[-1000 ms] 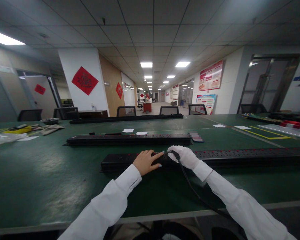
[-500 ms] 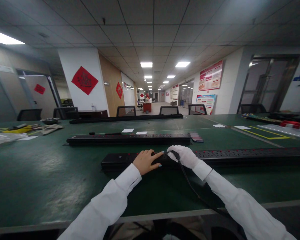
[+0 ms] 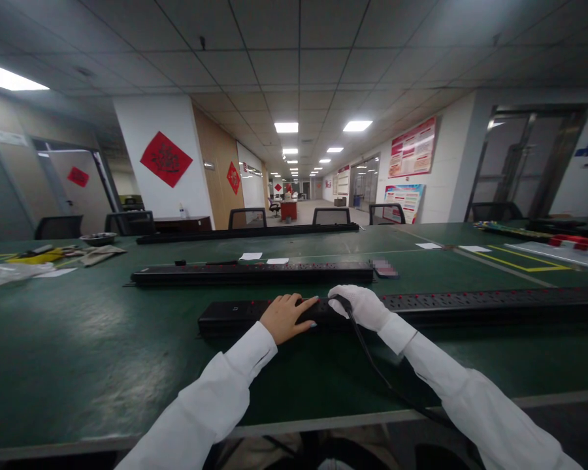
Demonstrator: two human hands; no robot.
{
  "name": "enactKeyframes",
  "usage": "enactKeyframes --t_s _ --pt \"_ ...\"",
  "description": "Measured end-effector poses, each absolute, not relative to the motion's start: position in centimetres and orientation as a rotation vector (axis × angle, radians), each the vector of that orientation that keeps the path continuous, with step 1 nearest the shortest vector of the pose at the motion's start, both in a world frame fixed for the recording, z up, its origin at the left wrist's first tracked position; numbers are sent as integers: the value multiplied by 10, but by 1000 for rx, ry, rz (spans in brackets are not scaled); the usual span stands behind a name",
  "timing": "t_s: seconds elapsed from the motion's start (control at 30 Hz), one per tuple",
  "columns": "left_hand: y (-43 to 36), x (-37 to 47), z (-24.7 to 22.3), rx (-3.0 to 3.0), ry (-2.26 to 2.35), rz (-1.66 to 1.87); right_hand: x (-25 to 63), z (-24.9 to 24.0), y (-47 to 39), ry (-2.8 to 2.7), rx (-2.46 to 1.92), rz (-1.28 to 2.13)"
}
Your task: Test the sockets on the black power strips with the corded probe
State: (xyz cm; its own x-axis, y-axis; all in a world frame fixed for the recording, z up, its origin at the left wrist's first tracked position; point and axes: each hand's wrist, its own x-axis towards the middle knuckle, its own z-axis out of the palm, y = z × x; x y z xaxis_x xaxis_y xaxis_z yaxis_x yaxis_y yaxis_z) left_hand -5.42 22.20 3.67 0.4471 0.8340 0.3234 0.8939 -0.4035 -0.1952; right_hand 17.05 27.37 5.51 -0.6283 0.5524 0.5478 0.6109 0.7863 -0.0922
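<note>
A long black power strip (image 3: pixel 451 303) with a row of sockets and small red parts lies across the green table. My bare left hand (image 3: pixel 285 318) rests on its left part, thumb and index finger spread towards the right. Just right of it, my right hand (image 3: pixel 360 307), in a white glove, grips a black plug (image 3: pixel 343 302) at the strip's top. The plug's front end is hidden by the glove and strip. From it a black cable (image 3: pixel 372 363) runs down over the table's near edge.
Behind lies a second black strip (image 3: pixel 249 274), with white paper slips (image 3: pixel 251 256) beyond it and a third dark strip (image 3: pixel 255 231) farther back. A bowl (image 3: pixel 98 239) and cloth stand at left; red-and-white items (image 3: pixel 581 245) lie at right.
</note>
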Motion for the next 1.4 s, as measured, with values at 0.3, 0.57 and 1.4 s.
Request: enactKeyframes --t_s 0.3,0.57,1.4 --pt "221 -53 37 -2359 -1476 -237 171 55 274 -2411 -850 -128" --pt "222 -54 38 -2378 -1477 -237 170 62 271 -2431 -868 -251" --pt "222 -59 38 -2319 -1458 -324 181 77 281 -2571 -714 -438"
